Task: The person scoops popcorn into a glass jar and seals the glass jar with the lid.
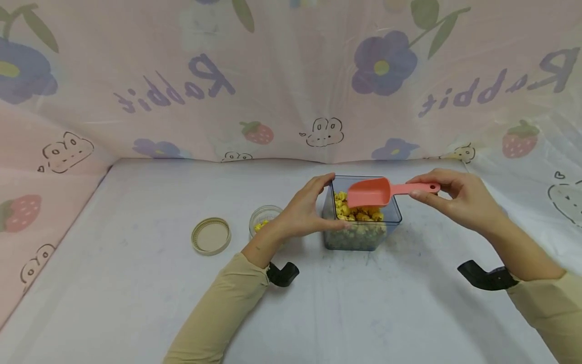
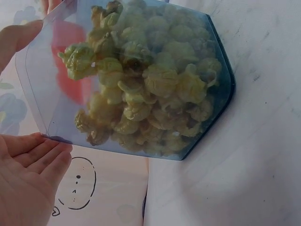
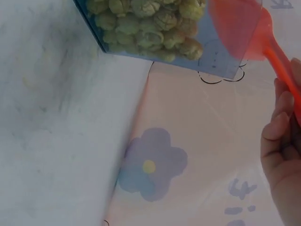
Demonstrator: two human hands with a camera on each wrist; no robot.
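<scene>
A clear bluish plastic container [image 1: 354, 237] holds yellow popcorn [image 2: 141, 89] and stands on the white table. My left hand [image 1: 302, 210] grips it at the rim, thumb along the near side and fingers at the far left corner. In my right hand [image 1: 464, 199] is the handle of a coral-red scoop [image 1: 370, 193], pinched between thumb and fingers. The scoop's bowl is over the container's opening, just above the popcorn. Through the container's wall, the right wrist view also shows the red scoop [image 3: 244, 28].
Left of the container, a round clear jar [image 1: 252, 215] with some yellow popcorn is partly hidden by my left hand. Farther left lies a round cream lid [image 1: 211, 236] on the white table [image 1: 150, 283]. A printed pink cloth [image 1: 282, 91] hangs at the back and sides.
</scene>
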